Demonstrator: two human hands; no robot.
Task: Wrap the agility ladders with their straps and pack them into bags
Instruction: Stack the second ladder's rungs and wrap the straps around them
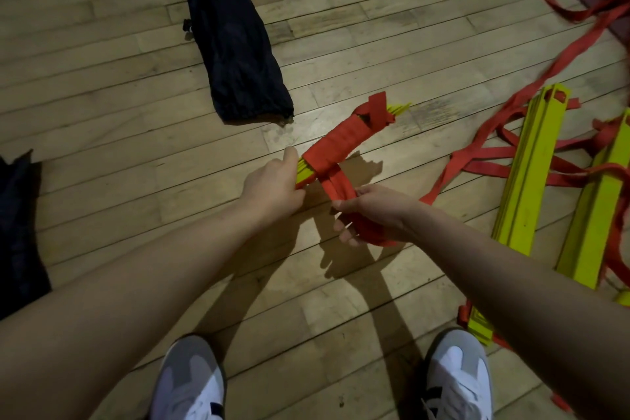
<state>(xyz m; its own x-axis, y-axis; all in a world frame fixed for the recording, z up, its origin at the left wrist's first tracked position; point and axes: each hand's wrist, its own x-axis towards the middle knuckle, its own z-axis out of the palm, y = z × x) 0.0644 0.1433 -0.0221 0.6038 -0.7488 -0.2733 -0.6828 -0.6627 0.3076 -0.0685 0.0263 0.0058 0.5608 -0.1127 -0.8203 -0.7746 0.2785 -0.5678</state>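
Note:
A bundle of yellow ladder rungs (344, 141), wound along most of its length in red strap, hangs in the air in the middle of the view. My left hand (272, 186) grips its near yellow end, index finger pointing along it. My right hand (370, 213) grips the loose red strap (337, 186) that comes off the bundle, with more strap gathered under the palm. A long dark bag (231, 41) lies on the wooden floor beyond the bundle, its open mouth toward me.
Two more stacks of yellow rungs (531, 167) with tangled red straps (484, 160) lie on the floor at right. Another dark bag (17, 225) sits at the left edge. More red strap is heaped at the top right. My shoes (191, 382) stand below.

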